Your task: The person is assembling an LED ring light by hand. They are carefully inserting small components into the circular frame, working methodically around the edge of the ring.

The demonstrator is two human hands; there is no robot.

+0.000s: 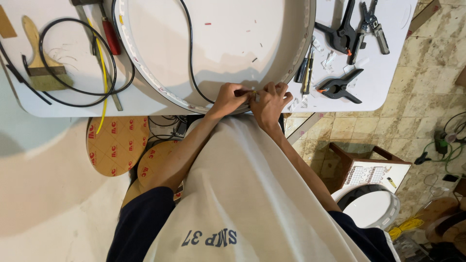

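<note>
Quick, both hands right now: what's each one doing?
Left hand: fingers pinched on the round white frame's rim.
Right hand: pinched on the same rim, touching the left.

Bright even overhead light; soft shadows under hands (pixel 252 99); sharp focus, slight wide-angle edge distortion.

White surface (pixel 73 104) beneath the hands (pixel 252 99), carrying a big round hoop (pixel 145 68) at the fingertips; brush (pixel 41 68), black cable (pixel 77 92) and screwdriver (pixel 110 36) off left; black clamps (pixel 342 87) and pliers (pixel 374 24) off right.
</note>
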